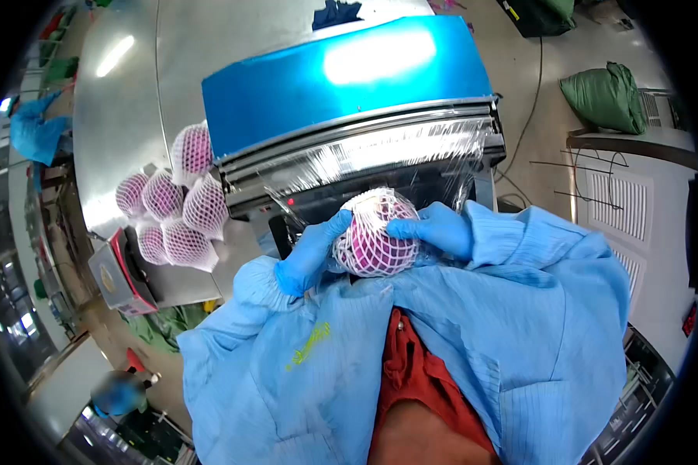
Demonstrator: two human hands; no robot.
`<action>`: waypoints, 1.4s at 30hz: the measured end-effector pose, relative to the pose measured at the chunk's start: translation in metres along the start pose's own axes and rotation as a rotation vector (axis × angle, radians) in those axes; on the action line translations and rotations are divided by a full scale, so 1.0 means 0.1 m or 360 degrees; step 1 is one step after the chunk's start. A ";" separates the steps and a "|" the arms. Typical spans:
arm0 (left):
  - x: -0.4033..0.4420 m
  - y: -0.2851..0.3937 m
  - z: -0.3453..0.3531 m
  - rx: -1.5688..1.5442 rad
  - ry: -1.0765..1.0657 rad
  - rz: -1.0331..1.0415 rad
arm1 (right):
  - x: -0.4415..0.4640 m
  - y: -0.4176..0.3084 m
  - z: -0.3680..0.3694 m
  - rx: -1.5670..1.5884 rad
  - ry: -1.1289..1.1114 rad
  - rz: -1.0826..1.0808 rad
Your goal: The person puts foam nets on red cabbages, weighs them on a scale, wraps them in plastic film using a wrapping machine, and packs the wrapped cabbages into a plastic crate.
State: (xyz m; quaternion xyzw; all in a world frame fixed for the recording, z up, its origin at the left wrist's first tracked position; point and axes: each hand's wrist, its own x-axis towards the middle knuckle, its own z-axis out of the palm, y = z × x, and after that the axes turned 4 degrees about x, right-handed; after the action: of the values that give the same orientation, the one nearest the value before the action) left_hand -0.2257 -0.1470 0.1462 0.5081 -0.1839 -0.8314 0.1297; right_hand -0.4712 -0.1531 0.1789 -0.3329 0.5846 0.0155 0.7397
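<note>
Both my hands wear blue gloves and hold one round pink-purple item in a white foam net (376,244) close to my chest. My left hand (312,249) grips it from the left side, and my right hand (436,229) has its thumb across the upper right of the net. Clear film lies around the item and stretches back to the wrapping machine (349,85) with the blue cover, just beyond my hands. What exactly is inside the net cannot be made out.
Several netted pink items (184,203) stand grouped on the metal table (120,93) to the left. Below them is a grey and red box (116,275). A green bag (606,97) lies at the right, near a white cabinet (616,201). Another person (119,394) is at the lower left.
</note>
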 end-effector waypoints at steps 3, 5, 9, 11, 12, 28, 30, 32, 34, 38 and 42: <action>0.12 -0.26 -0.09 -0.0053 -0.0029 -0.0247 | 0.32 0.43 0.10 0.0286 -0.0100 -0.0017; 0.16 -0.36 -0.26 -0.0077 -0.0189 -0.0286 | 0.26 0.47 0.05 0.0321 -0.0129 -0.0075; -0.23 -0.46 -0.33 0.0392 -0.0032 0.0496 | -0.15 0.68 -0.10 -0.0060 0.0169 -0.0740; -0.39 -0.40 -0.39 0.1520 0.0168 0.1060 | -0.16 0.77 -0.37 -0.0929 0.0335 -0.1379; -0.39 -0.41 -0.44 0.1925 0.0252 0.1288 | -0.12 0.82 -0.41 -0.1148 0.0355 -0.1229; -0.36 -0.61 -0.53 0.1379 0.0718 0.2225 | -0.59 0.70 -0.10 -0.0759 0.0747 -0.1906; -0.34 -0.65 -0.34 0.0593 0.0838 0.1922 | -0.57 0.67 0.00 -0.0434 0.0879 -0.1953; -0.22 -0.57 -0.21 0.0072 0.0856 0.1745 | -0.54 0.66 0.10 -0.0146 0.0853 -0.1854; -0.14 -0.57 -0.13 -0.0240 0.0823 0.1640 | -0.39 0.69 0.23 0.0287 0.0895 -0.1791; 0.09 -0.71 -0.23 -0.0497 0.0884 0.1492 | -0.24 0.85 0.29 0.0708 0.1238 -0.1169; 0.33 -0.93 -0.40 0.0002 0.1257 0.1392 | 0.30 1.31 0.03 0.0332 0.1546 -0.0816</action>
State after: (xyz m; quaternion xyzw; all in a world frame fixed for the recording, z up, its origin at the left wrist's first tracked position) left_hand -0.2074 -0.0840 0.0629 0.6564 -0.3145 -0.4483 0.5189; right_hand -0.5133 -0.0607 0.0909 -0.3583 0.7570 -0.3781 0.3945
